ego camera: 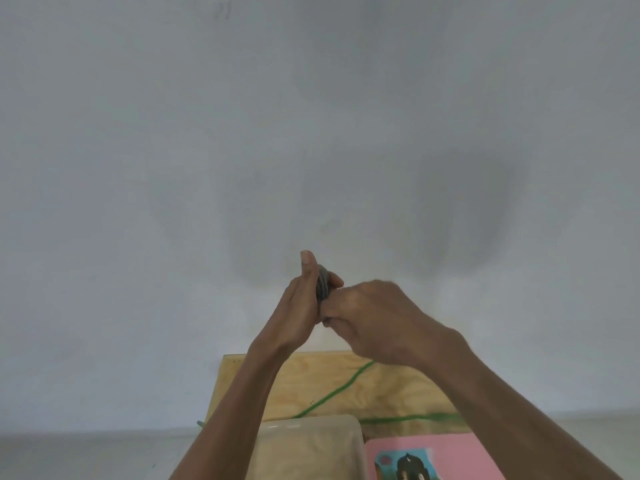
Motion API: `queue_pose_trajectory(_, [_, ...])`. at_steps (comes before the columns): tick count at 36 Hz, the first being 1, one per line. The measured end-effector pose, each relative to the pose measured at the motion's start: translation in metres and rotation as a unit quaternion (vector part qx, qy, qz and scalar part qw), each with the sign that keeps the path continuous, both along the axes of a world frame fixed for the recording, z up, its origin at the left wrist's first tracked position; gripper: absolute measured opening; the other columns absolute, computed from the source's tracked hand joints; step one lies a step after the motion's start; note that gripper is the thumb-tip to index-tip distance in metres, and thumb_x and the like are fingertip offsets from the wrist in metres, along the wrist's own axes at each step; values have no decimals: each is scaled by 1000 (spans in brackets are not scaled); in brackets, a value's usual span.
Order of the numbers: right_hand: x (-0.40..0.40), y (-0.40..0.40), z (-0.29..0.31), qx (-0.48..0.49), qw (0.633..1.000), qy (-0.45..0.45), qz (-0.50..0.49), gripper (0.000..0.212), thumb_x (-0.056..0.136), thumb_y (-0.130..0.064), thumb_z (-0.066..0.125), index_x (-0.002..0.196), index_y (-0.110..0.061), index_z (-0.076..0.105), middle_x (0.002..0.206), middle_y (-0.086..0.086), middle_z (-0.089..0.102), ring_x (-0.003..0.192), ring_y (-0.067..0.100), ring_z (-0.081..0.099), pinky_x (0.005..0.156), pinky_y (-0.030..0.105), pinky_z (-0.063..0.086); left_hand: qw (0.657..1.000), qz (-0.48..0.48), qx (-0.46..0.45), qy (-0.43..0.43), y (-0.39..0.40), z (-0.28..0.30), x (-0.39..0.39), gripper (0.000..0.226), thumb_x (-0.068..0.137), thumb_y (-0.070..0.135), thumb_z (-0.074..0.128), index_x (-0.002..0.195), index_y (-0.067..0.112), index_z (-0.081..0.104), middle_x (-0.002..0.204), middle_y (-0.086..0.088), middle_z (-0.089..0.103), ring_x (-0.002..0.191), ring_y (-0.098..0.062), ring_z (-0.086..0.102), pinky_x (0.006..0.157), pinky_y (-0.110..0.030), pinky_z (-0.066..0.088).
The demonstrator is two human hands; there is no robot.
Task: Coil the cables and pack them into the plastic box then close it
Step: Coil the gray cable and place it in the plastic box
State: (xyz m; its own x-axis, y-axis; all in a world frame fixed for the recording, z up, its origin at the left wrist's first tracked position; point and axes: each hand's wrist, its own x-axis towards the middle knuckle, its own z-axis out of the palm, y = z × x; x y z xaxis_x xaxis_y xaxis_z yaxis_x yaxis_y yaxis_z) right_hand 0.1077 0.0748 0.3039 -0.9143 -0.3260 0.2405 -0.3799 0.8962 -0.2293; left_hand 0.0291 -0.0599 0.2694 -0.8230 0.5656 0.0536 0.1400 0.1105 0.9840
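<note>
Both my hands are raised in front of the grey wall. My left hand holds a dark grey coiled cable, thumb upright along its side. My right hand is curled against the lower part of the coil, its fingers closed around the cable's strands. A green cable lies loose across the wooden table below. The clear plastic box sits at the table's near side, partly behind my left forearm. The pink lid with a picture lies to the right of the box.
A plain grey wall fills most of the view. The table's left edge ends near my left forearm, with grey floor beyond it.
</note>
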Motion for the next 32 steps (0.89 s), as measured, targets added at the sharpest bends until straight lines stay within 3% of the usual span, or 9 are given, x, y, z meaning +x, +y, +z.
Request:
queue_pose_trajectory(3, [-10,13,9,-105,994,32,0,7,88,-29,73,95,-31,72,88,-13,74,73,3,59,71,34,54,997,-73,0,-25,-4,1,2,101,84,84,-1,75,3,60,61,-5,51,59,-18,46,67,-40,37])
queue_pose_trajectory(6, [-21,23,6,-239,971,6,3,19,75,-25,87,89,-23,73,83,-9,71,75,10,67,68,36,56,990,-103,29,-92,-7,1,5,102,79,88,-1,75,14,69,63,-10,52,63,-23,54,76,-47,43])
queue_pose_trajectory(9, [-27,24,-3,-334,942,-16,14,24,70,-25,92,82,-19,72,94,-5,65,85,12,64,70,27,55,986,-103,34,-127,-9,2,8,101,75,92,3,68,8,59,62,-9,53,61,-25,56,72,-42,45])
queue_pose_trajectory(11, [-29,24,-10,-425,901,-78,22,24,72,-17,91,78,-18,68,110,-3,67,93,11,69,78,32,59,981,-110,47,-155,-9,4,10,102,73,92,5,69,6,60,57,-6,51,55,-23,53,65,-36,49])
queue_pose_trajectory(15, [-28,18,-23,-549,818,-152,74,25,82,1,80,82,-7,56,78,0,75,58,28,68,59,37,58,975,-108,59,-183,-9,10,13,95,77,91,10,69,19,72,55,-4,53,50,-22,51,58,-35,50])
queue_pose_trajectory(20, [-26,6,-28,-575,815,-66,21,28,79,-10,85,78,-9,57,85,21,72,47,33,66,47,37,55,992,16,41,-116,-1,9,14,97,78,92,19,77,17,79,52,-11,57,49,-29,57,53,-35,50])
queue_pose_trajectory(24, [-28,2,-30,-546,838,-10,-23,24,77,-20,85,75,-18,61,92,5,77,59,29,69,53,40,59,988,99,69,-94,7,10,17,99,75,94,24,69,10,77,46,-13,54,41,-28,55,44,-32,46])
queue_pose_trajectory(28, [-29,1,-30,-517,853,28,-63,29,71,-38,88,72,-24,63,80,2,74,69,21,70,62,40,61,978,186,84,-39,7,12,18,97,84,86,29,53,2,66,43,-16,56,37,-28,54,41,-34,46])
queue_pose_trajectory(32, [-31,2,-34,-514,850,50,-103,28,69,-42,86,71,-27,62,71,-4,70,67,16,67,67,38,58,984,169,59,-9,4,14,18,78,92,71,43,58,7,72,49,-14,60,44,-25,59,46,-35,46])
